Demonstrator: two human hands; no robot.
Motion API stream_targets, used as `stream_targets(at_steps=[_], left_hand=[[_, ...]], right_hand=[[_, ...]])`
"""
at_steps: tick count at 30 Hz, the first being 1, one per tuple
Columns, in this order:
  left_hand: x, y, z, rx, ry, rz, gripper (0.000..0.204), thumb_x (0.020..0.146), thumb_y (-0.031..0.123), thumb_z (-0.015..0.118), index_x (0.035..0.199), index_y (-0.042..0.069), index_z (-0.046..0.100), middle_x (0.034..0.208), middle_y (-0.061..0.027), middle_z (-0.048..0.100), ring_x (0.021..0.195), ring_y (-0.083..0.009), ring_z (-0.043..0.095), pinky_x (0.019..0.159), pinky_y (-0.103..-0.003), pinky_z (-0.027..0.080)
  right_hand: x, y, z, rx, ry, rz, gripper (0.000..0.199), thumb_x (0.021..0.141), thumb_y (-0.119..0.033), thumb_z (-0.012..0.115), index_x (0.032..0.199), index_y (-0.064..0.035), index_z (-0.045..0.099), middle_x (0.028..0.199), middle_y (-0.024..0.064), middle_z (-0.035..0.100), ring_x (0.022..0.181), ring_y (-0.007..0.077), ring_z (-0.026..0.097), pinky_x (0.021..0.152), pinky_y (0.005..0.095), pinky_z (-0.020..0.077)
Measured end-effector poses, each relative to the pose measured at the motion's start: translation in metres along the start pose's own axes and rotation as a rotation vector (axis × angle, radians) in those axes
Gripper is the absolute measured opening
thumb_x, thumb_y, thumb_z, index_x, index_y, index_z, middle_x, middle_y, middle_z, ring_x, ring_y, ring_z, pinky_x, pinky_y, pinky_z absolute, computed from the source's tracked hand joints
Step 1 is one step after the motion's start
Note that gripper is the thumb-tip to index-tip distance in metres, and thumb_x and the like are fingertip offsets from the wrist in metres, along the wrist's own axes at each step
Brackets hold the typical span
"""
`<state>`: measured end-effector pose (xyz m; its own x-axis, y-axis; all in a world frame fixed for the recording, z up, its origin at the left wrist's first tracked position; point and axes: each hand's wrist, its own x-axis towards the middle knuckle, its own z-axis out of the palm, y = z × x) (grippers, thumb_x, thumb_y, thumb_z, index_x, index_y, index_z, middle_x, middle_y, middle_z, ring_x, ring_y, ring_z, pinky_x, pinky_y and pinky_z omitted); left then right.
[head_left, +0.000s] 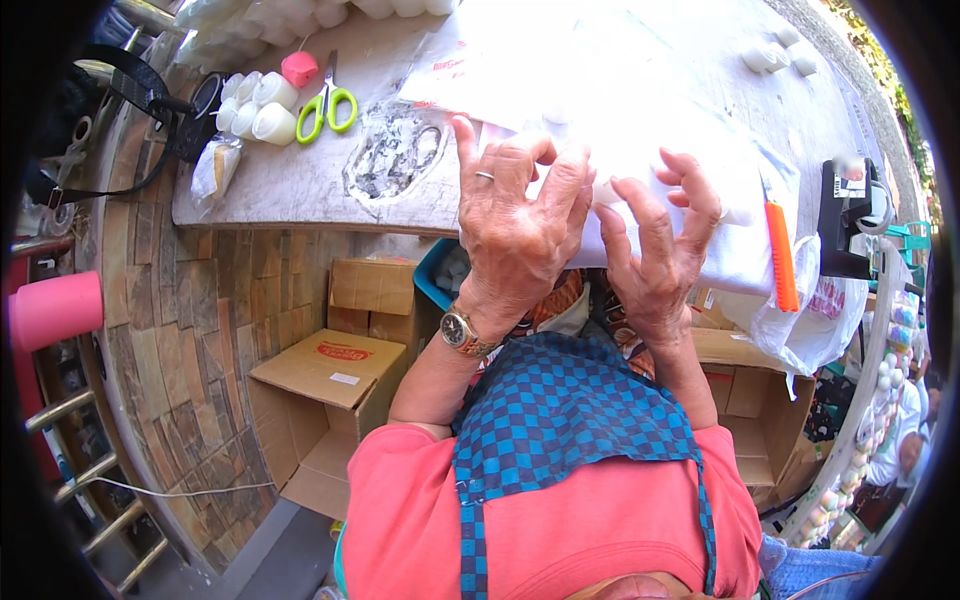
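My left hand (515, 225), with a ring and a wristwatch (460, 330), is over the front edge of the table, fingers bent and thumb close against the index finger. Beside it, my right hand (660, 235) curls, thumb and index tip drawn near each other. Between the hands is a small white piece (604, 190), almost lost in glare; its kind cannot be made out. Both hands are above a white cloth (720, 258). To their right, an orange-handled cutter (781, 255) lies at the cloth's edge.
Green-handled scissors (327, 108), white cylinders (272, 124), a pink lump (299, 69) and a crumpled clear wrapper (395, 155) lie on the table (290, 190). A black tape dispenser (846, 215) stands at right. Below are cardboard boxes (325, 365) and a blue bin (432, 275).
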<state>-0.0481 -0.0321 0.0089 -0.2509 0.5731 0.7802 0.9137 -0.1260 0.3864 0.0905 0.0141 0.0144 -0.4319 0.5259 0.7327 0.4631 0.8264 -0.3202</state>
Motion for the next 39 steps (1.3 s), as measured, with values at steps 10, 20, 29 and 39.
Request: stream_targets(at_steps=[10,20,29,39], left_hand=[[-0.004,0.006,0.006,-0.15,0.004,0.07,0.03,0.072,0.008,0.077,0.101,0.01,0.074,0.089,-0.0043,0.054,0.074,-0.0197,0.055,0.105,-0.063,0.04],[-0.013,0.004,0.007,-0.095,-0.017,0.006,0.023,0.076,0.009,0.077,0.099,0.008,0.072,0.089,-0.0079,0.059,0.07,-0.0195,0.057,0.109,-0.058,0.039],[-0.01,0.011,0.009,-0.115,-0.004,0.013,0.023,0.072,0.004,0.076,0.095,0.008,0.073,0.084,-0.0044,0.057,0.069,-0.0185,0.055,0.108,-0.061,0.038],[-0.006,0.016,0.005,-0.186,-0.011,-0.064,0.019,0.076,0.004,0.076,0.094,0.006,0.074,0.083,-0.0067,0.061,0.073,-0.0236,0.063,0.106,-0.055,0.043]], right_hand=[[0.039,0.01,0.028,-0.181,0.059,0.117,0.033,0.074,-0.005,0.069,0.105,-0.0097,0.056,0.097,0.0086,0.06,0.093,0.0274,0.06,0.077,0.0387,0.0427],[0.009,0.009,-0.047,-0.581,-0.251,0.181,0.046,0.076,-0.016,0.077,0.119,-0.0122,0.062,0.124,0.0076,0.056,0.113,0.0281,0.051,0.091,0.0457,0.0358],[-0.001,0.013,-0.052,-0.392,-0.287,0.147,0.046,0.072,0.002,0.077,0.113,-0.0078,0.061,0.119,0.0117,0.058,0.111,0.0316,0.055,0.085,0.0437,0.0458],[0.004,0.0,-0.018,0.132,-0.042,0.088,0.031,0.074,0.004,0.078,0.097,-0.0023,0.058,0.117,0.0177,0.057,0.098,0.0307,0.061,0.079,0.0405,0.0541]])
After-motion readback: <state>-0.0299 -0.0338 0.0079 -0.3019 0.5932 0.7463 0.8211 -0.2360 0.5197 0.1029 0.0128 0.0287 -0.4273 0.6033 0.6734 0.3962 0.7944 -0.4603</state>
